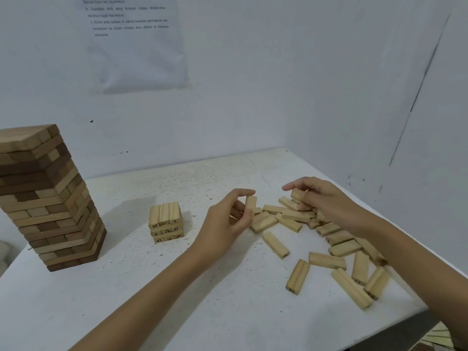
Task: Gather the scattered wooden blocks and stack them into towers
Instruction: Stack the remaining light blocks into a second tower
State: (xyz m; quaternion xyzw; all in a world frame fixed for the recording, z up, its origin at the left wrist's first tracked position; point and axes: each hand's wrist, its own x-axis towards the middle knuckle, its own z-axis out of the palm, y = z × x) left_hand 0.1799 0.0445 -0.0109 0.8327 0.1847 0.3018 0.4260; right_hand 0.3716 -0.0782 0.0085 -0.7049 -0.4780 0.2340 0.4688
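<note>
A short tower [166, 225] of pale numbered blocks, three layers high, stands mid-table. Right of it, several loose pale blocks [326, 259] lie scattered toward the table's right edge. My left hand [228, 221] is at the pile's left end and pinches one pale block [250, 204] upright between thumb and fingers. My right hand [321, 198] hovers over the far part of the pile, its fingers closed on another pale block [296, 194] lifted just above the others.
A tall tower of darker mixed-brown blocks [48, 198] stands at the left of the white table [202, 300]. Walls close the back and right sides. A printed sheet [134, 41] hangs on the back wall. The table's right edge runs diagonally near the pile.
</note>
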